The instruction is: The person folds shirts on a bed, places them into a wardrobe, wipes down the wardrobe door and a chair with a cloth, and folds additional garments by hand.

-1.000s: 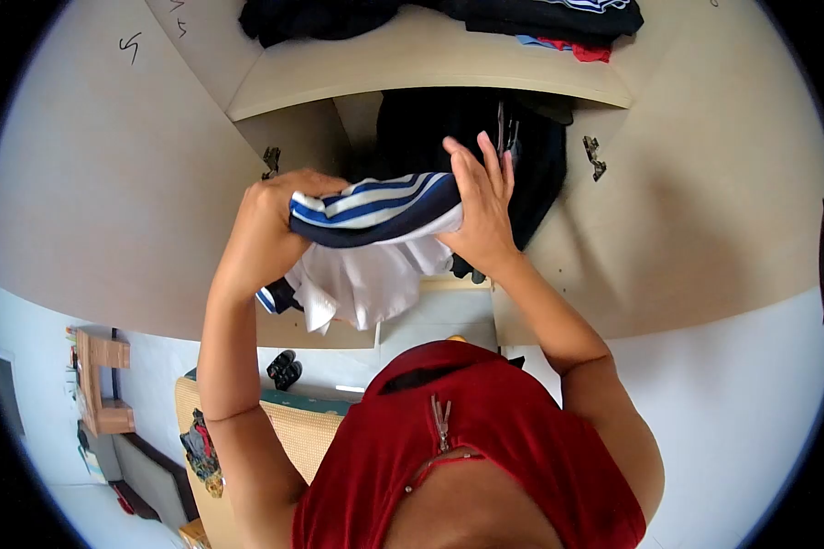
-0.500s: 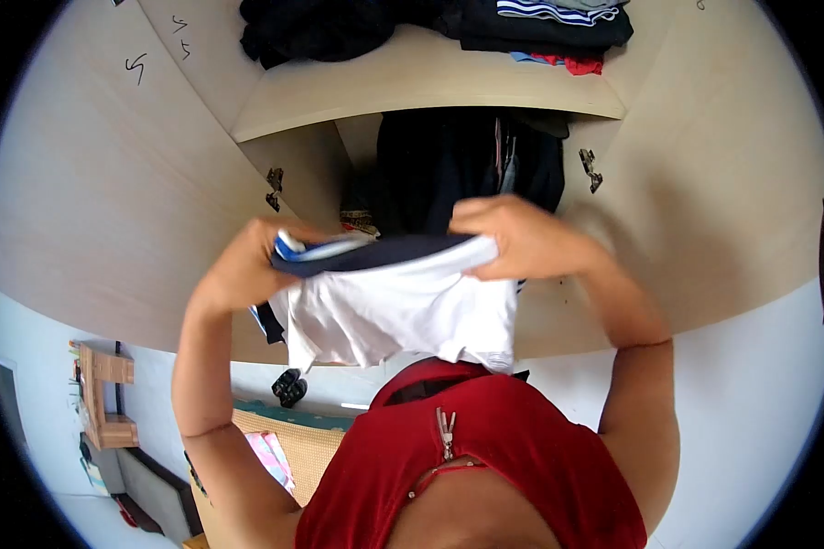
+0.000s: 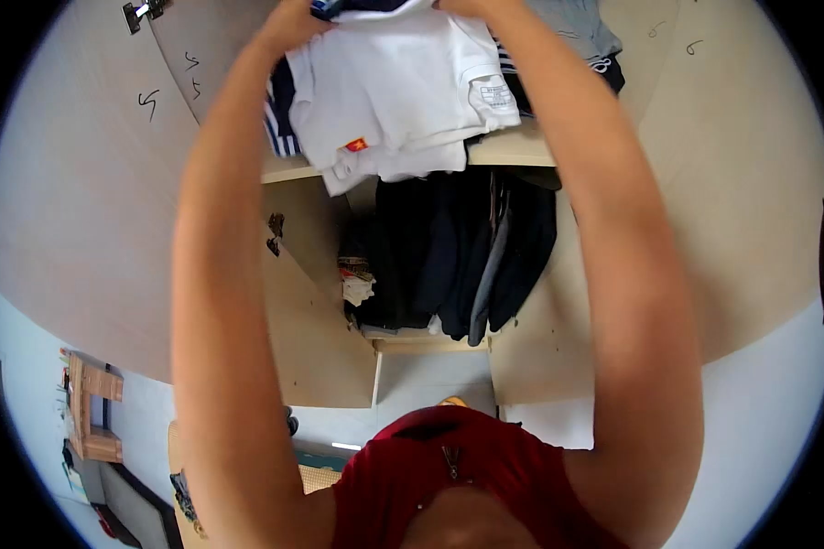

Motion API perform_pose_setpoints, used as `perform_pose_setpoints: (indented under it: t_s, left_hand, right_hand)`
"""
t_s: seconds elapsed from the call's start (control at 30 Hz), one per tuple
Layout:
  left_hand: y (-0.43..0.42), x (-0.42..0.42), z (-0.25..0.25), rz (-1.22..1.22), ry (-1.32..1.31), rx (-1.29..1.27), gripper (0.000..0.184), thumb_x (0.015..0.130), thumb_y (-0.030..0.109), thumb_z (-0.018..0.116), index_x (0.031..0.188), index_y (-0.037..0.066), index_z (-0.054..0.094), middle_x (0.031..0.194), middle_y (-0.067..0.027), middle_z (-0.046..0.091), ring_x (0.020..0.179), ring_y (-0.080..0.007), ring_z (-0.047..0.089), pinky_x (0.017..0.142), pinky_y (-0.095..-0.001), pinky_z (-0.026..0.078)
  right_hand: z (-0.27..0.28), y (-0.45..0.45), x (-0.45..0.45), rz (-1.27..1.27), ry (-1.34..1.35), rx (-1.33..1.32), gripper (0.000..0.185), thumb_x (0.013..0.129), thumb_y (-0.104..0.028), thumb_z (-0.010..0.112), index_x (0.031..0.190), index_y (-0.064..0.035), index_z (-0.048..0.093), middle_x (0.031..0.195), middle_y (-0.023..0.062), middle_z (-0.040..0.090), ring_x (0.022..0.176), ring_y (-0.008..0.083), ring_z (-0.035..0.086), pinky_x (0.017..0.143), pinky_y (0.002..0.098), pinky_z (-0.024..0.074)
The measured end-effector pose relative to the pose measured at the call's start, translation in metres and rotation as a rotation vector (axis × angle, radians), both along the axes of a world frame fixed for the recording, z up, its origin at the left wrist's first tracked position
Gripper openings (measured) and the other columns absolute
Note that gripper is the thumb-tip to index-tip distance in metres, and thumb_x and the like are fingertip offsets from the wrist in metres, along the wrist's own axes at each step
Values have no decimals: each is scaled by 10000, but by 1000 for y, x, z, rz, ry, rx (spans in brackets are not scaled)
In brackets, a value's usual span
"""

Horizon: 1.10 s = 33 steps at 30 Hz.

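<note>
Both arms are stretched up to the shelf level, with a bundle of folded clothes [image 3: 384, 82] between them. A white garment faces me, with a small red patch and a printed label on it. Darker navy cloth shows at its top edge, and navy cloth with white stripes hangs at its left. My left hand [image 3: 295, 26] is closed on the left top corner of the bundle. At the right top corner, my right hand [image 3: 462, 7] grips it, its fingers partly cut off by the frame edge. The bundle hangs in front of the shelf [image 3: 513, 146], covering part of its front edge.
Grey and dark folded clothes [image 3: 581, 37] lie on the shelf at the right. Below, dark clothes [image 3: 439, 247] hang in the lower compartment. Open cabinet doors [image 3: 325, 311] with hinges flank it. A wooden shelf unit [image 3: 92, 403] stands far left.
Both hands have lifted the bundle of clothes up and forward, from chest level to the shelf. More of the lower compartment and floor now shows.
</note>
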<state>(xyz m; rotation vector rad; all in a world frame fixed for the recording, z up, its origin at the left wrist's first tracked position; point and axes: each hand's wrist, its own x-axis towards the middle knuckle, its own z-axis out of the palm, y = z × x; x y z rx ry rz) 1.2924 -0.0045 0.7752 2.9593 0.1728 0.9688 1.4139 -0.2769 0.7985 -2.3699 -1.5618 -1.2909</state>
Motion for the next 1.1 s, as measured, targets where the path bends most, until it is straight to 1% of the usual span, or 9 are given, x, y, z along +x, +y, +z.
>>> perform_pose_setpoints:
  t_s: [0.03, 0.1, 0.17, 0.3, 0.43, 0.57, 0.83, 1.0, 1.1]
  left_hand:
    - [-13, 4, -24, 22, -242, 155, 330, 776, 199, 689, 1084, 85, 661, 899, -145, 690, 833, -306, 665, 789, -389, 511]
    - [-41, 3, -67, -18, -320, 175, 353, 741, 102, 660, 1094, 113, 660, 972, -122, 685, 891, -321, 651, 800, -391, 504]
    - [-52, -15, -101, -74, -166, 257, 455, 633, 82, 735, 1074, 170, 665, 1133, -105, 618, 1038, -332, 584, 909, -392, 466]
    - [-58, -67, -174, -218, -14, 327, 538, 635, 109, 757, 1155, 164, 631, 1289, -96, 532, 1261, -295, 441, 1032, -418, 359]
    - [-65, -106, -185, -239, -66, 35, 578, 684, 204, 768, 1234, 176, 590, 1360, -127, 475, 1308, -308, 385, 1069, -437, 309]
    - [-74, -119, -190, -219, -33, -22, 474, 809, 270, 690, 1264, 209, 575, 1383, -154, 450, 1270, -338, 423, 1047, -433, 343]
    - [-36, -62, -213, 3, -36, 41, 321, 894, 242, 583, 1212, 221, 619, 1338, -144, 509, 1160, -339, 532, 967, -394, 435]
    - [-23, -36, -215, 36, 1, -180, 370, 882, 198, 593, 1252, 208, 588, 1344, -194, 485, 1213, -352, 482, 1004, -389, 394]
    - [-49, -70, -227, -12, -337, -251, 439, 873, 159, 603, 1306, 161, 531, 1367, -202, 454, 1254, -361, 433, 1034, -385, 357]
  right_hand:
    - [-22, 2, 0, -81, 43, 115, 288, 841, -210, 524, 1062, -124, 687, 1167, 153, 622, 1122, 322, 570, 914, 438, 464]
    - [-85, 6, 35, 41, -261, 216, 402, 699, -243, 720, 1046, -73, 611, 919, 120, 614, 832, 230, 648, 746, 323, 520]
    - [-126, -9, 31, 101, -232, 67, 416, 705, -293, 719, 1061, -107, 610, 953, 124, 585, 878, 291, 635, 817, 382, 502]
    - [-192, -65, -1, 288, 290, -228, 451, 743, -327, 715, 1138, -132, 618, 1037, 123, 580, 1064, 296, 550, 980, 475, 373]
    - [-172, -99, -47, 205, 459, -193, 545, 741, -328, 733, 1228, -133, 584, 1221, 139, 525, 1148, 345, 493, 1049, 448, 338]
    - [-196, -89, -44, 180, 483, -176, 692, 807, -359, 676, 1420, -301, 360, 1470, 169, 312, 1325, 405, 332, 1063, 492, 341]
    - [-242, -12, -4, 30, 437, -53, 506, 910, -305, 544, 1394, -344, 400, 1497, 70, 300, 1380, 352, 244, 1052, 548, 343]
    - [-231, 12, -8, -87, 562, -33, 505, 910, -307, 550, 1395, -313, 408, 1501, 61, 294, 1392, 335, 219, 1083, 600, 240]
    - [-231, -5, -26, -62, 493, 15, 507, 901, -299, 563, 1388, -285, 422, 1482, 90, 320, 1388, 334, 229, 1093, 609, 180]
